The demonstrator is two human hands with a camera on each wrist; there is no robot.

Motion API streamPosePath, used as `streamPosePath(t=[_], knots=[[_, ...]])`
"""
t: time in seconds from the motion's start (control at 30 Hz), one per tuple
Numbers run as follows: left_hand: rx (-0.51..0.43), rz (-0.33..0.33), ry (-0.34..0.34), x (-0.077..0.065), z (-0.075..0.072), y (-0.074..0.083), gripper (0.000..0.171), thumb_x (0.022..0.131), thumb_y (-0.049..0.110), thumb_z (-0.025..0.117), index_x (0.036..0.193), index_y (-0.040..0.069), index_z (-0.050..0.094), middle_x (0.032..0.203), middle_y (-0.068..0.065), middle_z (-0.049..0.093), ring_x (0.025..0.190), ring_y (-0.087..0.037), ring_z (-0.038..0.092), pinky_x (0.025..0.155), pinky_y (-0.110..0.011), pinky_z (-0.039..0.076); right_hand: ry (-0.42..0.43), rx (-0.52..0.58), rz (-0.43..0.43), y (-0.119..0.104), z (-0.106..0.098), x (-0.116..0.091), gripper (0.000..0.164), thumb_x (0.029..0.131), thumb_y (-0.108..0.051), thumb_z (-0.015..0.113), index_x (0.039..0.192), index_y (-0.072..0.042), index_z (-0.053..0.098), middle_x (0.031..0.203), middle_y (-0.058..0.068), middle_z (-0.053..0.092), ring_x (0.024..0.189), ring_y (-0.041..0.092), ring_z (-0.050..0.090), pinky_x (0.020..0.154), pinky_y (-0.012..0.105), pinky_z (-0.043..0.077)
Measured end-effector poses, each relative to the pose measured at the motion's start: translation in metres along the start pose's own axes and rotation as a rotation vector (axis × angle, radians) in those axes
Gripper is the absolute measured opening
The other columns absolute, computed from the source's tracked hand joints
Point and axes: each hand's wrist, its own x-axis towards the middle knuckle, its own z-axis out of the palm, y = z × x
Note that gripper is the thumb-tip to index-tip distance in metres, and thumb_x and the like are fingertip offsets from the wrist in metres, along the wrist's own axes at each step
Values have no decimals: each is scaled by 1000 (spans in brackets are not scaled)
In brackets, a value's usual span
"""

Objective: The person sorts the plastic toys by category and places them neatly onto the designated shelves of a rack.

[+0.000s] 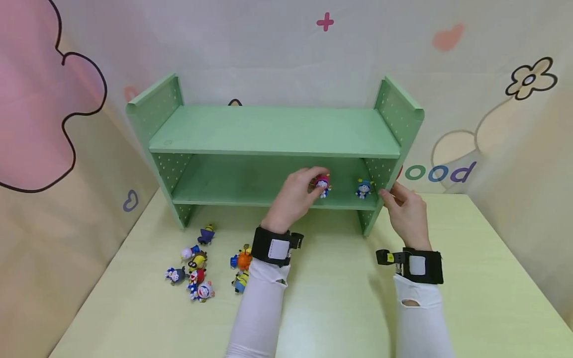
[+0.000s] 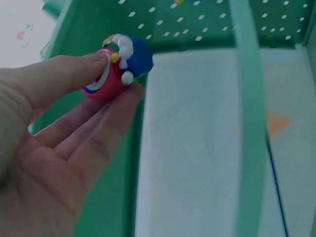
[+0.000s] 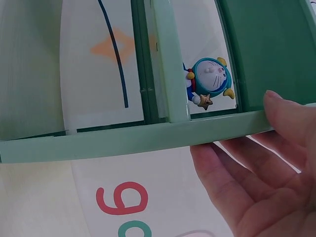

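Note:
My left hand (image 1: 290, 198) pinches a small toy figurine (image 1: 322, 186) with a pink hood, between thumb and fingers, at the lower level of a green shelf unit (image 1: 275, 129). In the left wrist view the figurine (image 2: 111, 81) shows its blue lower body and white feet, tilted on its side. A second figurine (image 1: 363, 189) with a blue hood stands to its right on the lower board, near the side panel; the right wrist view shows a gold star on this figurine (image 3: 211, 79). My right hand (image 1: 408, 214) grips the front edge of the right side panel (image 3: 217, 129).
On the table (image 1: 331, 298), left of my forearms, lies a loose group of several figurines (image 1: 197, 276). A purple-caped one (image 1: 206, 234) lies behind them, while an orange one (image 1: 244, 259) and a yellow-and-blue one (image 1: 240, 282) lie beside my left sleeve. A printed cloth (image 1: 277, 49) hangs behind the shelf.

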Motion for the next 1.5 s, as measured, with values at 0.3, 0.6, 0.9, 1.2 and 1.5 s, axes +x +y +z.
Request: streamPosePath(t=[0.3,0.6,0.9,1.2,1.5], knots=[[-1,22,11,15,33,-8,34,95,3,64,129,5,58,116,-10,59,98,-17,59,82,-15,44,-14,-4,7,-1,-2,0,42,103,-29,56,139,-9,54,127,9,59,106,25,63,89,39,49],[15,35,43,23,55,-10,33,96,3,63,129,5,59,117,-8,58,102,-15,58,83,-13,42,-19,1,-1,0,-2,-1,42,103,-29,56,139,-9,55,127,8,60,105,24,64,89,40,49],[-2,-7,15,26,60,-19,36,96,1,61,131,5,58,121,-8,56,105,-14,56,84,-14,42,-16,11,-4,-2,0,-2,41,102,-25,57,139,-9,54,127,10,60,106,26,63,89,40,49],[22,2,13,30,61,-20,36,97,4,60,133,6,57,121,-8,56,104,-15,56,83,-15,42,-9,3,1,-2,-4,0,41,102,-26,57,139,-9,55,126,9,60,104,24,64,89,40,49],[18,5,41,30,66,-23,37,96,3,61,133,7,56,121,-8,56,103,-14,57,83,-14,42,-8,5,-11,0,-2,0,41,102,-26,57,139,-9,55,125,9,60,104,23,64,89,40,49]])
